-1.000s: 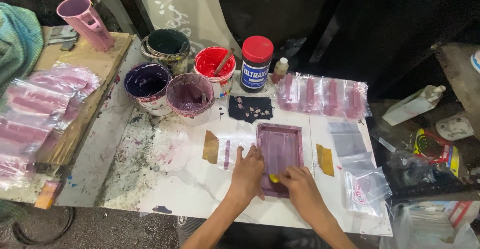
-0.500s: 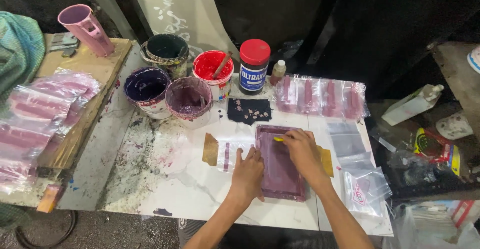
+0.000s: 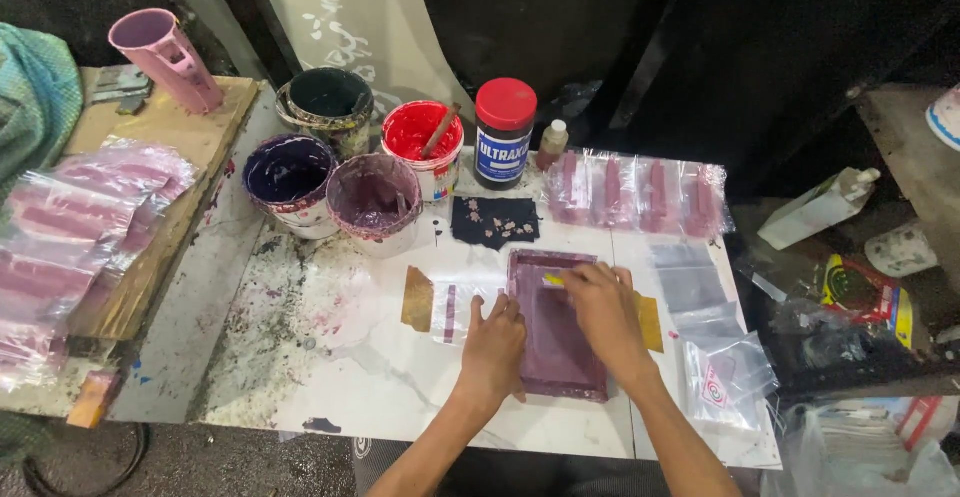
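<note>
A small purple-stained printing screen (image 3: 552, 342) lies flat on the white table (image 3: 340, 397), over a clear plastic bag (image 3: 455, 309) with a purple stripe. My left hand (image 3: 493, 347) presses on the screen's left edge, fingers spread over the frame. My right hand (image 3: 600, 309) rests on the screen's upper part and grips a small yellow squeegee (image 3: 553, 280) at the top of the mesh. Brown tape pieces (image 3: 417, 298) sit beside the screen on both sides.
Behind the screen stand pots of purple (image 3: 375, 200), dark violet (image 3: 290, 172), red (image 3: 422, 137) and dark (image 3: 328, 102) ink, a red-lidded jar (image 3: 504, 132) and a dark cloth (image 3: 494, 221). Printed bags dry at the back (image 3: 635, 189) and on the left board (image 3: 80, 217). Blank bags (image 3: 700, 307) lie on the right.
My right hand has moved with the squeegee from the screen's near end up to its far end. My left hand stays pressed on the left edge.
</note>
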